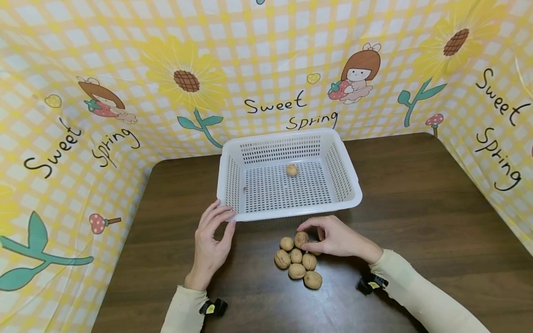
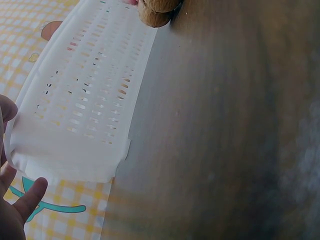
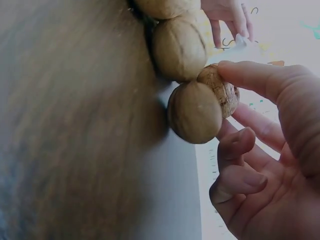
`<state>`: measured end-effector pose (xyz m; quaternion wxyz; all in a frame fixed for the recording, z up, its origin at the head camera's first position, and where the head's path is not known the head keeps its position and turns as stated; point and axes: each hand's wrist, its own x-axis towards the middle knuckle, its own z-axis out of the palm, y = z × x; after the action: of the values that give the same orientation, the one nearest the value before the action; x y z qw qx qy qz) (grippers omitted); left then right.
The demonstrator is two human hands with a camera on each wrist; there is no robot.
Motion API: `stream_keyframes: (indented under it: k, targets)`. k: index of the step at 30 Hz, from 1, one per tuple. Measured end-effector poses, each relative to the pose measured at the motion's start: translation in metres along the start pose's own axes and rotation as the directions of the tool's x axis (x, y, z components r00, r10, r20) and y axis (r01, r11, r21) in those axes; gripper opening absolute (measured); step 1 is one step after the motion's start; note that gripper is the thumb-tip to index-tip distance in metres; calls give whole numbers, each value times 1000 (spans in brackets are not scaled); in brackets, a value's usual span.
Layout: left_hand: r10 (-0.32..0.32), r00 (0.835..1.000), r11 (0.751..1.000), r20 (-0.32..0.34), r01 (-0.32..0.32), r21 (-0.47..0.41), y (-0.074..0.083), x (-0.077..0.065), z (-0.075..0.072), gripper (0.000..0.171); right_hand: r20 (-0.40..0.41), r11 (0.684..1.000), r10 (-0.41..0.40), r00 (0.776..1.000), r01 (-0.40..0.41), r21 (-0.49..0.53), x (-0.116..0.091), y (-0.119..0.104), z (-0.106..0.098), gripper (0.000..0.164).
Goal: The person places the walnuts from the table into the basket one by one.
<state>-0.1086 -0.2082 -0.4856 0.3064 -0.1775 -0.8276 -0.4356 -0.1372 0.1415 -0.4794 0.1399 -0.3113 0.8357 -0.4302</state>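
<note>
A white plastic basket (image 1: 293,213) with slotted walls stands on the table, one walnut (image 1: 292,170) lying on its floor. My left hand (image 1: 211,247) grips the basket's front left corner, fingers over the rim and thumb at the front outside. In front of the basket, several loose walnuts (image 1: 296,271) are bunched together. At the far side of that bunch, my right hand (image 1: 338,237) pinches a walnut (image 3: 227,92) between thumb and fingers. Another walnut (image 3: 196,112) sits right beside the pinched one in the right wrist view, and one is partly hidden under the right hand in the head view.
The brown wooden table (image 1: 416,208) extends to both sides of the basket. A yellow checked cloth (image 1: 266,60) with flowers and lettering rises behind the table and along both sides. A small dark speck (image 1: 245,188) shows inside the basket at its left.
</note>
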Motion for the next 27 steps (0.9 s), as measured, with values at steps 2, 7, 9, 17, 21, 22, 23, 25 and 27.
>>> stream_keyframes:
  k: [2,7,9,17,21,22,23,25,27]
  targets:
    - [-2,1000,1000,1,2,-2,0,0,0,23,0,1000,-4,1000,4,12,0,-2,-1,37]
    - [-3,1000,1000,3,3,2,1,0,0,23,-9,999,-25,1000,25,31,-2,-7,-3,36]
    - [-3,1000,1000,3,3,3,1,0,0,24,-15,999,-37,999,38,36,-2,-9,-4,35]
    - [-1,1000,1000,9,1,3,0,-1,0,24,-28,995,-85,996,87,55,-2,-15,-11,32]
    - [5,1000,1000,9,-5,5,0,0,-1,24,-12,995,-76,997,76,71,-1,-19,-16,32]
    - [5,1000,1000,8,-5,6,0,0,-1,24,-8,995,-74,997,74,74,-1,-21,-17,32]
    - [7,1000,1000,7,-7,6,0,0,-1,23,-3,995,-71,997,71,77,-1,-22,-18,32]
    - [9,1000,1000,4,-9,6,0,0,-1,23,8,994,-68,998,67,83,-1,-26,-21,33]
    - [12,1000,1000,1,-12,7,0,0,0,23,21,994,-65,998,63,90,-1,-29,-23,33]
